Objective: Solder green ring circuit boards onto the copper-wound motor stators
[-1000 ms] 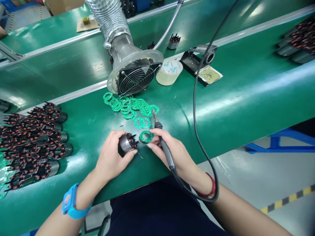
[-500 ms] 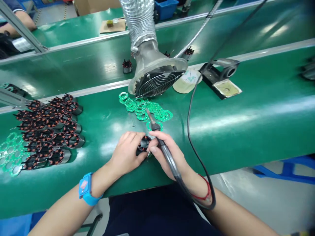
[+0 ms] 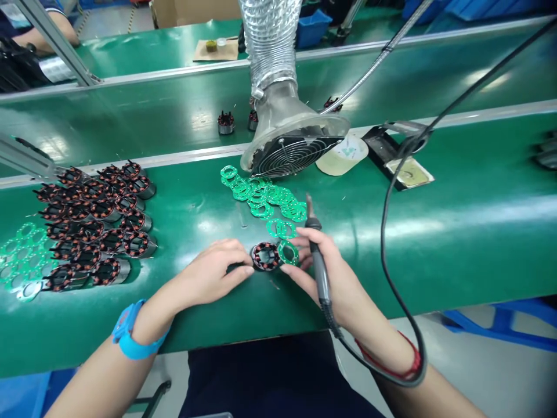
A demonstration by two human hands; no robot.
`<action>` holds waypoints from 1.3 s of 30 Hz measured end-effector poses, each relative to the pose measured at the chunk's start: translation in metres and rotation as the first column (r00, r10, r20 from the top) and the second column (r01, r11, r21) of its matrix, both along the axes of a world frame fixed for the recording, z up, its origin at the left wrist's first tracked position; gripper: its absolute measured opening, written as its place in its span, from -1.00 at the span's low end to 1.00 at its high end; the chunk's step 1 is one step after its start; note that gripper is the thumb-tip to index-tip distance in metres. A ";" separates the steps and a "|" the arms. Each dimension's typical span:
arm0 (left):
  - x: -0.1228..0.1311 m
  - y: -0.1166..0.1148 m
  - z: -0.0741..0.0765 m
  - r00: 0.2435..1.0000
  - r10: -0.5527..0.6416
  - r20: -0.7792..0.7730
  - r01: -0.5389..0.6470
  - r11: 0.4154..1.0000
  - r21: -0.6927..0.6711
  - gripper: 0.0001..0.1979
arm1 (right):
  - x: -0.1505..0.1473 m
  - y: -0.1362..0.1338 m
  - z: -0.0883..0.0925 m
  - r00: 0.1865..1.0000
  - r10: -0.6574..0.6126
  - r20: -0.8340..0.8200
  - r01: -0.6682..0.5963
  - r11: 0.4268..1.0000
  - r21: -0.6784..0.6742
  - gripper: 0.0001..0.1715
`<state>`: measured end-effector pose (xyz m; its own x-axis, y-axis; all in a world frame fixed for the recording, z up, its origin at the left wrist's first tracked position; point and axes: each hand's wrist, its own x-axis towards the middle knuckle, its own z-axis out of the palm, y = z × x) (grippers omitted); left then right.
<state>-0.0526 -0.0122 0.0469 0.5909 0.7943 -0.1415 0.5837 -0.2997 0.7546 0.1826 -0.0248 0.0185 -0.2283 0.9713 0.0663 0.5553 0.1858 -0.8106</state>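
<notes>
My left hand (image 3: 213, 273) curls around a small motor stator (image 3: 265, 256) with copper windings that rests on the green belt (image 3: 435, 232). My right hand (image 3: 326, 273) carries a black soldering iron (image 3: 317, 249), tip pointing up and away, and its fingertips pinch a green ring circuit board (image 3: 288, 252) right beside the stator. A blue strap wraps my left wrist; a red cord wraps my right one. The iron's black cable (image 3: 391, 232) loops off to the right.
A heap of green ring boards (image 3: 261, 194) lies beyond my hands. Several wound stators (image 3: 96, 223) crowd the left, with green board panels (image 3: 21, 255) at the far left. A fume extractor fan (image 3: 291, 148), tape roll (image 3: 343, 154) and iron stand (image 3: 404, 154) sit behind. Another person's arm (image 3: 47, 35) is top left.
The stator is now turned windings up and the green ring has come away to its right side. The iron tip has swung more upright. My view has shifted.
</notes>
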 end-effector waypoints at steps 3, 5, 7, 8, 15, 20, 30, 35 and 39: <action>0.000 0.002 -0.007 0.983 -0.029 0.180 0.042 0.996 -0.073 -0.80 | -0.008 0.008 0.007 0.999 0.039 0.011 -0.040 0.995 0.087 -0.42; 0.002 0.002 -0.013 0.984 0.075 0.159 -0.078 0.997 0.011 -0.82 | -0.016 0.010 0.010 0.994 0.059 0.093 -0.076 0.980 0.184 -0.44; 0.008 0.000 -0.019 0.984 0.160 0.082 -0.171 0.975 0.145 -0.68 | -0.024 0.010 0.013 0.973 0.064 0.222 -0.126 0.953 0.275 -0.49; 0.011 -0.001 -0.022 0.985 0.168 0.047 -0.174 0.965 0.198 -0.62 | -0.027 0.009 0.014 0.955 0.069 0.288 -0.161 0.938 0.308 -0.51; 0.027 -0.004 -0.034 0.973 0.228 -0.023 -0.211 0.932 0.293 -0.73 | -0.039 0.003 0.021 0.862 0.066 0.503 -0.291 0.877 0.383 -0.57; 0.028 -0.006 -0.031 0.969 0.248 0.002 -0.240 0.935 0.260 -0.65 | -0.035 -0.002 0.010 0.912 -0.040 0.409 -0.140 0.906 0.399 -0.61; 0.049 -0.013 -0.027 0.963 0.262 0.065 -0.269 0.910 0.314 -0.65 | -0.020 -0.012 -0.012 0.985 -0.007 0.174 -0.059 0.927 0.370 -0.54; 0.051 -0.010 -0.022 0.972 0.234 -0.030 -0.210 0.917 0.339 -0.68 | -0.022 -0.006 -0.018 0.997 -0.077 -0.023 0.080 0.929 0.361 -0.46; 0.046 -0.007 -0.015 0.984 0.166 -0.072 -0.134 0.935 0.327 -0.70 | -0.022 -0.006 -0.021 0.990 -0.081 -0.116 0.109 0.962 0.251 -0.47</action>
<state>-0.0061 -0.0191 0.0315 0.4575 0.8853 0.0841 0.7057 -0.4189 0.5714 0.1605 -0.0304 -0.0026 -0.1146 0.9355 0.3342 0.4958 0.3454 -0.7968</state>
